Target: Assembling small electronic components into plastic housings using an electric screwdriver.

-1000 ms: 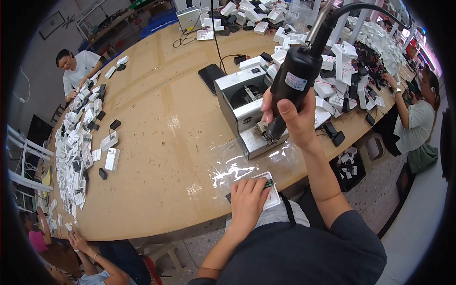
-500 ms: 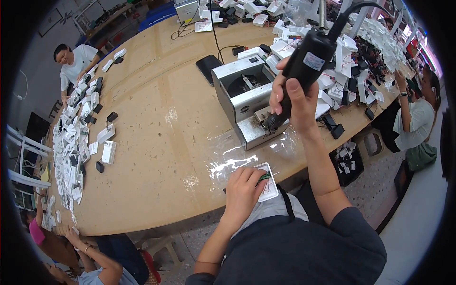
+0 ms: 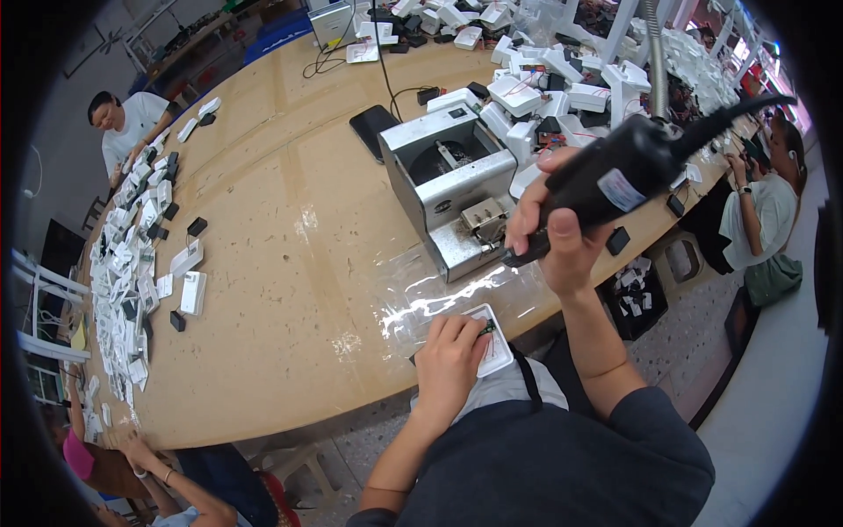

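My right hand (image 3: pixel 549 224) grips a black electric screwdriver (image 3: pixel 615 180) with a cable running off its top, held tilted above the table's near edge. Its tip points down toward the grey metal machine (image 3: pixel 452 189). My left hand (image 3: pixel 448 360) presses on a small white plastic part (image 3: pixel 492 342) with a green circuit board in it, lying on a clear plastic sheet (image 3: pixel 421 303) at the table edge.
The big wooden table (image 3: pixel 290 246) carries rows of white and black parts (image 3: pixel 132 255) along its left side and a heap of white housings (image 3: pixel 544 70) at the back. Other people sit at the far left (image 3: pixel 123 119), right (image 3: pixel 768 202) and lower left (image 3: pixel 140 457).
My right hand has swung the screwdriver from nearly upright to a strong tilt, lower and to the right. The left hand stays on the white part.
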A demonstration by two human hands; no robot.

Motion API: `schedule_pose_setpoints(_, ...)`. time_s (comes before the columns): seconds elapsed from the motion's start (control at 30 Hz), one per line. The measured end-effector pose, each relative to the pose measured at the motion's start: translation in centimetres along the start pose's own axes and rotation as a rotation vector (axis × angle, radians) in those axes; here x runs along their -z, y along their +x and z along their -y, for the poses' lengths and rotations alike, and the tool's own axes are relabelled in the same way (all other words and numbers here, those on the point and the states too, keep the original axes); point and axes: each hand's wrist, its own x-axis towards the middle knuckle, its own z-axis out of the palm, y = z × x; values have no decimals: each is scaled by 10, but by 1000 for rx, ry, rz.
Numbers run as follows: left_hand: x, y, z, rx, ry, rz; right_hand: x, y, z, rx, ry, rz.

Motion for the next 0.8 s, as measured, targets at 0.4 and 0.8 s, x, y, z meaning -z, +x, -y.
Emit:
schedule_pose_setpoints(0.4,-3,3,-4,11,-20,7,37,10,13,-57,-27,-153)
schedule_pose_setpoints(0.8,-8,3,0,-121,11,16,237,-17,19,-485,-176,-524)
